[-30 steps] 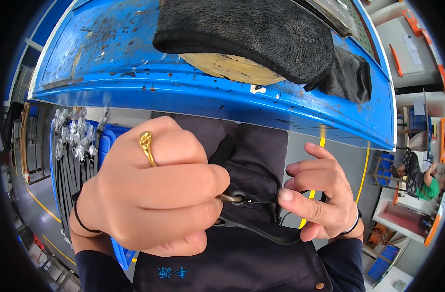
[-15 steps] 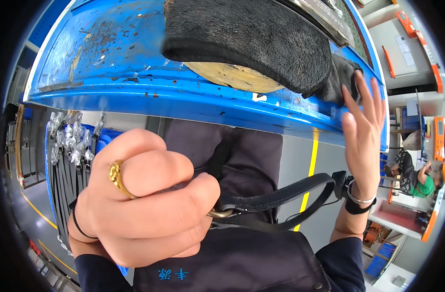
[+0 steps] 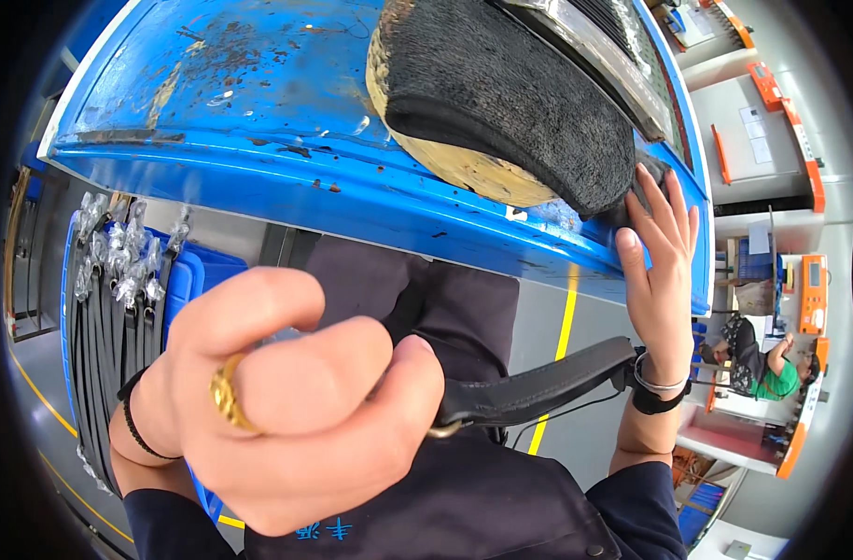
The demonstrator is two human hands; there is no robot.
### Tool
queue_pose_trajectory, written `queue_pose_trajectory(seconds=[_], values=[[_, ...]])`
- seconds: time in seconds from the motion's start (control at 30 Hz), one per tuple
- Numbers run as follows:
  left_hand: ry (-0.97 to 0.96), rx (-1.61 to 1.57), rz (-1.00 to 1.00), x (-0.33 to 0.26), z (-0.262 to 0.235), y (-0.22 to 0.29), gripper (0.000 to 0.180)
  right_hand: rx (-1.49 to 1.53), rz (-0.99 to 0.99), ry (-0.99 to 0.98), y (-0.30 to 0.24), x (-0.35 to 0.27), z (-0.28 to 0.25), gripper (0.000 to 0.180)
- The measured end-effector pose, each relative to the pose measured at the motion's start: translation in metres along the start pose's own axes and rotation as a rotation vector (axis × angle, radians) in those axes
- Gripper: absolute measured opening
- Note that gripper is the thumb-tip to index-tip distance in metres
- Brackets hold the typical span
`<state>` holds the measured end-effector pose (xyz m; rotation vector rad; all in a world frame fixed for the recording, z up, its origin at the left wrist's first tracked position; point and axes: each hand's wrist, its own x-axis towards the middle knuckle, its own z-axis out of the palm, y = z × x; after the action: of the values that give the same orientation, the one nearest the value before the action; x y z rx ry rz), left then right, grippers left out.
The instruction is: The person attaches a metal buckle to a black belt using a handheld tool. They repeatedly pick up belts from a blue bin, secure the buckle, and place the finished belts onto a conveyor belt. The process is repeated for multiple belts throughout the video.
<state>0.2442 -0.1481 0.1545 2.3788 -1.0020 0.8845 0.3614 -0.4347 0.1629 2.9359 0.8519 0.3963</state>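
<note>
My left hand [image 3: 296,411] is closed around one end of a black stitched leather strap [image 3: 543,378], close in front of me. Just beside its fingers a bit of a brass-coloured metal ring [image 3: 445,430] shows; the rest is hidden. The strap stretches right toward my right wrist. My right hand [image 3: 664,266] has its fingers spread over a dark cloth [image 3: 652,171] at the bench's front right. Whether the fingertips press on it I cannot tell. Left of them lies a black fleecy cover [image 3: 520,103] over a pale yellow rounded block [image 3: 473,173].
The blue bench [image 3: 258,84] is stained with dark specks. Behind the fleece lies a long metal piece [image 3: 594,61]. Several black straps with plastic-wrapped buckles [image 3: 118,247] hang over a blue bin [image 3: 207,271] at left. A person in green [image 3: 776,378] sits far right.
The bench and its things have shifted in view. My left hand sits slightly further right, and the strap, looped before, now looks flatter and straighter. My right hand stays by the dark cloth.
</note>
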Motion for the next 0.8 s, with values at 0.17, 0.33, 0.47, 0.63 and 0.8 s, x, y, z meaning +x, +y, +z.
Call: queue_pose_trajectory(seconds=[0.17, 0.33, 0.47, 0.63, 0.8], values=[[0.024, 0.045, -0.018, -0.008, -0.007, 0.001, 0.015, -0.026, -0.032, 0.049, -0.002, 0.007, -0.013, 0.035], [0.023, 0.054, -0.036, -0.009, -0.012, 0.004, 0.019, 0.039, -0.026, 0.062, -0.004, 0.007, -0.018, 0.034], [0.033, 0.093, -0.031, -0.013, -0.012, 0.004, 0.020, 0.254, -0.061, 0.315, -0.016, 0.011, -0.030, 0.031], [0.013, -0.016, -0.011, -0.011, -0.016, -0.004, 0.018, 0.354, -0.138, 0.477, -0.018, 0.021, -0.033, 0.036], [0.151, -0.188, -0.182, -0.023, -0.019, -0.024, 0.022, 0.461, 0.002, 0.271, 0.000, 0.049, -0.020, 0.051]])
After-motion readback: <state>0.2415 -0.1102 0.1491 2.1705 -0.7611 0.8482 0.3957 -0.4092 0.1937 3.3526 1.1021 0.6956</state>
